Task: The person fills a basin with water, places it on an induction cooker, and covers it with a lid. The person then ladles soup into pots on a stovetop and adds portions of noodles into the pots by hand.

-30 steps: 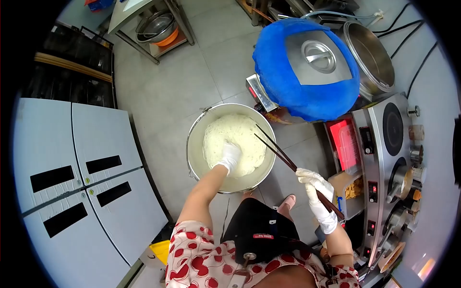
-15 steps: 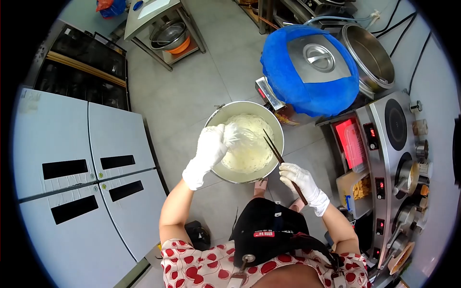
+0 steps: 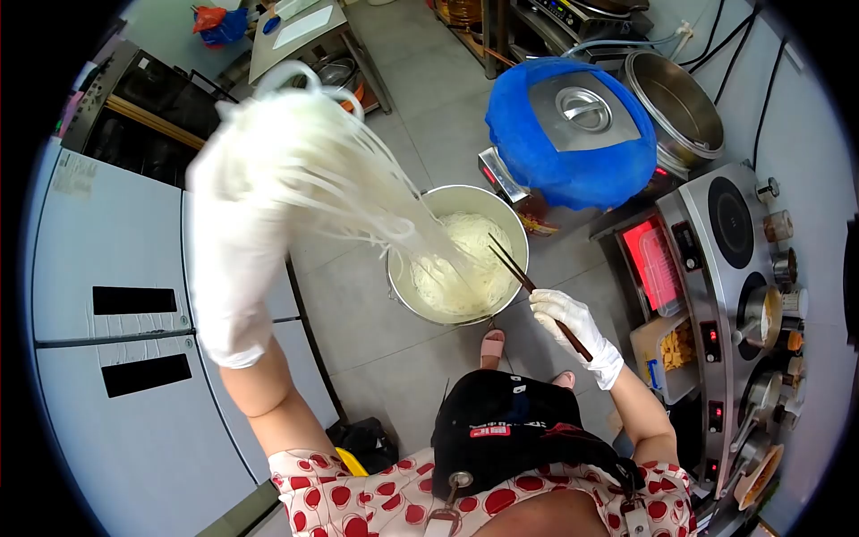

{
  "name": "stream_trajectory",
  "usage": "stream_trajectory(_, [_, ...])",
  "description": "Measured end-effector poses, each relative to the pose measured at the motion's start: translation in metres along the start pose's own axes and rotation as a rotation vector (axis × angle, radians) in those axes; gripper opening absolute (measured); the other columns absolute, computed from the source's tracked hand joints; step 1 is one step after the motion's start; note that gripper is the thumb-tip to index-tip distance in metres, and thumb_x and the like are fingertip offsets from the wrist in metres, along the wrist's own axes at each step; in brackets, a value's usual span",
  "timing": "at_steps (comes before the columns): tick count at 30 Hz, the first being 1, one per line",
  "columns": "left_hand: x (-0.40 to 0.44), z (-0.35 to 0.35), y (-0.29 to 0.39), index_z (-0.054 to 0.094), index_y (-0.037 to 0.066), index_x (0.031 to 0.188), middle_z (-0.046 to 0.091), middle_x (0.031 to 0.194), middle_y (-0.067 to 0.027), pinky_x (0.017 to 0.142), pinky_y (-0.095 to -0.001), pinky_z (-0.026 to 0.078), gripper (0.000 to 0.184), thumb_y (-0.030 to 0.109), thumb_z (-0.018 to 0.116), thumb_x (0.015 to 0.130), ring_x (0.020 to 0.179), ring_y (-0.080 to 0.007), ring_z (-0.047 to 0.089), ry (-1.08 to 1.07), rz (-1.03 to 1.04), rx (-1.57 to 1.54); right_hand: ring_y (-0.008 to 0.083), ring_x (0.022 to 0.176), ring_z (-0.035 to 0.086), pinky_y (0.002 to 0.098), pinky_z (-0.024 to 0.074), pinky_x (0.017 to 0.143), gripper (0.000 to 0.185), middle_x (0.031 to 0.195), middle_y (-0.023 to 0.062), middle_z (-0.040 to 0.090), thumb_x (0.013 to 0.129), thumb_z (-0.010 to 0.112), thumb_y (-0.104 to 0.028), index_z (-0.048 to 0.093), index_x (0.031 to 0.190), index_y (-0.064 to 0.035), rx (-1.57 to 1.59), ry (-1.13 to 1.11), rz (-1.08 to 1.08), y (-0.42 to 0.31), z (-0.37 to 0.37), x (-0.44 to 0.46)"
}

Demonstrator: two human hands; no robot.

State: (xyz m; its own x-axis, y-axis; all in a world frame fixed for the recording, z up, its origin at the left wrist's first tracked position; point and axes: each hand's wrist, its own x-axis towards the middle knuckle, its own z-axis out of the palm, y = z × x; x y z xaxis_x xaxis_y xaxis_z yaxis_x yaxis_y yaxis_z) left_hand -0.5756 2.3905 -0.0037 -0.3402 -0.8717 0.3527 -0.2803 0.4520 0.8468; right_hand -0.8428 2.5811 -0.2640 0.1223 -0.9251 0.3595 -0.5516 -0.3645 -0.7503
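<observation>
My left hand (image 3: 237, 259), in a white glove, is raised high on the left and closed around a thick bunch of white noodles (image 3: 309, 161). Long strands trail from it down into a deep round pot (image 3: 407, 309). More pale noodles (image 3: 465, 268) lie inside that pot. In my right hand (image 3: 573, 327), also gloved, is a pair of dark chopsticks (image 3: 528, 285), held at the pot's right rim with the tips over the noodles. Motion blurs the left glove, and its fingers are partly hidden by the strands.
A large vessel with a blue cover (image 3: 573, 170) and metal lid stands beyond the pot. To the right runs a counter with induction hobs (image 3: 735, 215) and small pans. White cabinets (image 3: 107, 251) line the left. A steel table (image 3: 309, 36) stands at the back.
My left hand has risen from inside the pot, up and to the left, drawing out a long bunch of noodles. The right hand with the chopsticks has barely moved.
</observation>
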Motion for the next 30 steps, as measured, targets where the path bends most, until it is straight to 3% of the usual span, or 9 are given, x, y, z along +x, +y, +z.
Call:
stream_trajectory(4, [0.009,-0.026,0.036,0.06,-0.002,0.105,0.066,0.089,-0.006,0.067,-0.023,0.049,0.033,0.019,0.067,0.082,0.075,-0.0105,0.062,0.104,0.09,0.051,0.0314,0.091,0.06,0.0364,0.0504,0.077,0.015,0.096,0.0134,0.062,0.077,0.067,-0.007,0.06,0.09,-0.0011,0.037,-0.102,-0.058,0.006,0.016,0.005])
stream_trajectory(8, [0.01,-0.014,0.037,0.062,-0.002,0.098,0.066,0.085,-0.0068,0.063,-0.0226,0.049,0.021,0.009,0.059,0.081,0.07,-0.0096,0.06,0.041,-0.016,-0.005,0.0298,0.099,0.056,0.0357,0.0465,0.083,0.019,0.104,0.0113,0.059,0.077,0.065,-0.013,0.06,0.091,-0.0025,-0.153,-0.606,-0.006,0.05,0.051,0.005])
stream_trajectory(12, [0.013,0.022,-0.023,0.061,-0.003,0.099,0.065,0.082,-0.0088,0.071,-0.025,0.047,0.024,0.012,0.055,0.082,0.075,-0.012,0.059,-0.173,-0.102,0.067,0.0319,0.112,0.048,0.0374,0.0395,0.095,0.037,0.117,0.0152,0.052,0.073,0.064,-0.012,0.054,0.108,-0.0007,-0.436,-0.54,-0.165,0.068,0.065,0.002])
stream_trajectory(14, [0.004,0.039,-0.048,0.059,-0.003,0.098,0.064,0.081,-0.0095,0.074,-0.0263,0.046,0.025,0.015,0.056,0.081,0.076,-0.0138,0.059,-0.208,-0.131,0.104,0.0339,0.115,0.045,0.0382,0.0377,0.098,0.05,0.121,0.0185,0.049,0.073,0.066,-0.011,0.048,0.118,0.0002,-0.386,-0.439,-0.002,0.066,0.057,0.018])
stream_trajectory(16, [0.001,0.042,-0.056,0.058,-0.003,0.097,0.063,0.082,-0.0099,0.073,-0.0267,0.046,0.027,0.019,0.057,0.081,0.075,-0.0136,0.057,-0.296,-0.27,0.182,0.0357,0.122,0.039,0.039,0.0336,0.102,0.071,0.128,0.022,0.043,0.07,0.071,-0.014,0.036,0.13,0.0009,-0.215,-0.308,0.156,0.049,0.041,0.052])
stream_trajectory(19, [0.003,0.04,-0.059,0.057,-0.003,0.097,0.063,0.082,-0.009,0.071,-0.0268,0.046,0.027,0.02,0.057,0.083,0.074,-0.0119,0.056,-0.248,-0.218,0.115,0.0363,0.134,0.022,0.0393,0.0226,0.109,0.109,0.142,0.0252,0.025,0.062,0.081,-0.023,0.011,0.141,0.0016,0.009,-0.146,0.254,0.034,0.055,0.109])
stream_trajectory(22, [0.008,0.034,-0.04,0.059,-0.003,0.098,0.063,0.083,-0.0059,0.069,-0.0245,0.045,0.025,0.017,0.057,0.083,0.074,-0.0096,0.055,-0.174,-0.209,0.009,0.0352,0.137,0.012,0.0372,0.0178,0.111,0.118,0.146,0.023,0.018,0.059,0.083,-0.026,0.003,0.141,0.0031,0.202,-0.134,0.312,0.039,0.096,0.145])
stream_trajectory(25, [0.013,0.025,-0.028,0.06,-0.001,0.099,0.063,0.084,-0.0034,0.069,-0.0229,0.044,0.025,0.016,0.058,0.082,0.074,-0.0083,0.055,-0.131,-0.194,-0.075,0.034,0.133,0.027,0.0368,0.025,0.107,0.102,0.138,0.025,0.034,0.061,0.081,-0.028,0.022,0.139,0.0008,0.283,0.084,0.147,0.057,0.156,0.152])
stream_trajectory(30, [0.018,0.005,-0.029,0.064,0.0,0.094,0.063,0.081,-0.0037,0.068,-0.0228,0.044,0.021,0.015,0.056,0.081,0.072,-0.0094,0.055,0.009,-0.146,-0.044,0.0289,0.103,0.056,0.0384,0.043,0.086,0.038,0.097,0.0165,0.064,0.075,0.067,-0.025,0.06,0.107,-0.0067,0.4,-0.385,0.62,0.095,0.177,0.133])
